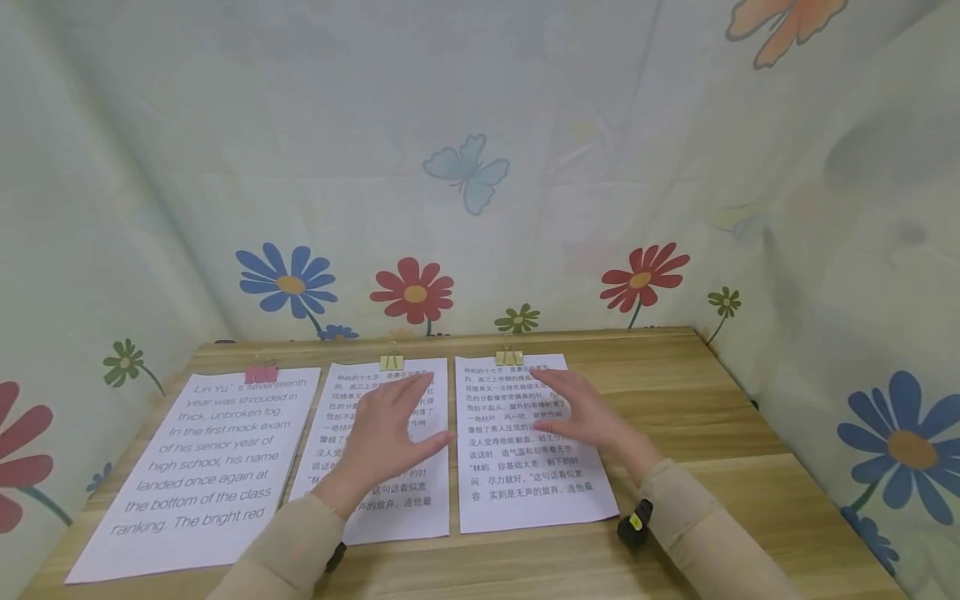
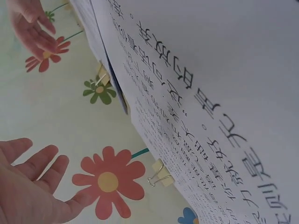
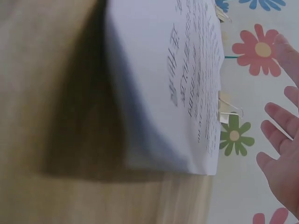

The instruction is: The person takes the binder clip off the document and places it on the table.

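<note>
My left hand (image 1: 386, 433) hovers over the middle Chinese-text paper stack (image 1: 405, 523), its fingers extended and thumb apart, holding nothing. Over the right Chinese-text stack (image 1: 528, 508) is my right hand (image 1: 581, 412), likewise empty, with loosely bent fingers. Each stack has a gold binder clip at its top edge, one on the middle stack (image 1: 392, 361) and one on the right stack (image 1: 509, 357). In the left wrist view, my left hand (image 2: 35, 191) shows relaxed fingers above the page. The right wrist view shows my spread right hand (image 3: 285, 149) beyond the right stack's lifted-looking edge (image 3: 154, 140).
To the left lies a stack with large English text (image 1: 210, 458), a pink binder clip (image 1: 261, 374) at its top. All three stacks rest on a wooden table (image 1: 720, 425). A flowered cloth (image 1: 540, 208) hangs behind and at both sides.
</note>
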`<state>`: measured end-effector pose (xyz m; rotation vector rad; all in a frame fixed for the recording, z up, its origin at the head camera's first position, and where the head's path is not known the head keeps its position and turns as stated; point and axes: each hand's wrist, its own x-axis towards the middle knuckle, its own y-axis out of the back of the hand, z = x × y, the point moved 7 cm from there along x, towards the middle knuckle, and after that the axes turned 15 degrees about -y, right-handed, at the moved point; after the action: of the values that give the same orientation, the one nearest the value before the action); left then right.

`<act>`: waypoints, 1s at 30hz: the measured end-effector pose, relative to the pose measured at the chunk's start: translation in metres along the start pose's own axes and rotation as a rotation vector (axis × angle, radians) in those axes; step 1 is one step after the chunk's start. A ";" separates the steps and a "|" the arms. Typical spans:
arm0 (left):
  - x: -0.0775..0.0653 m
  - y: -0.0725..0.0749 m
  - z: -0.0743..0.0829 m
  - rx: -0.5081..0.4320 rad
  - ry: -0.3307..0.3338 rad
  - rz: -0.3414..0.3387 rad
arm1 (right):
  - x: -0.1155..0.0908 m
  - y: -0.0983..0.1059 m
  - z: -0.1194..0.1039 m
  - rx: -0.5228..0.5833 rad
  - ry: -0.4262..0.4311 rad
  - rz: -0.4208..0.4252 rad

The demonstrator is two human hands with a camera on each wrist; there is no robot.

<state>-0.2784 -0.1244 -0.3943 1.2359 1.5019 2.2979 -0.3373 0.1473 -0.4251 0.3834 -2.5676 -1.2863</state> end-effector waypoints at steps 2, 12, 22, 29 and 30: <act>0.002 -0.001 0.000 -0.003 -0.003 0.006 | 0.004 0.001 0.003 -0.001 -0.007 0.005; 0.008 -0.008 0.001 -0.073 0.042 0.025 | 0.021 0.008 0.014 -0.006 -0.055 -0.020; 0.014 -0.020 0.004 -0.112 0.056 0.011 | 0.039 0.016 0.020 0.014 -0.077 -0.031; 0.019 -0.024 0.012 -0.128 0.018 0.014 | 0.055 0.019 0.026 0.013 -0.059 -0.040; 0.020 -0.024 0.013 -0.134 0.015 0.013 | 0.058 0.019 0.028 0.019 -0.060 -0.041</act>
<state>-0.2901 -0.0929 -0.4007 1.1994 1.3234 2.3775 -0.4030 0.1592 -0.4200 0.4084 -2.6366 -1.3075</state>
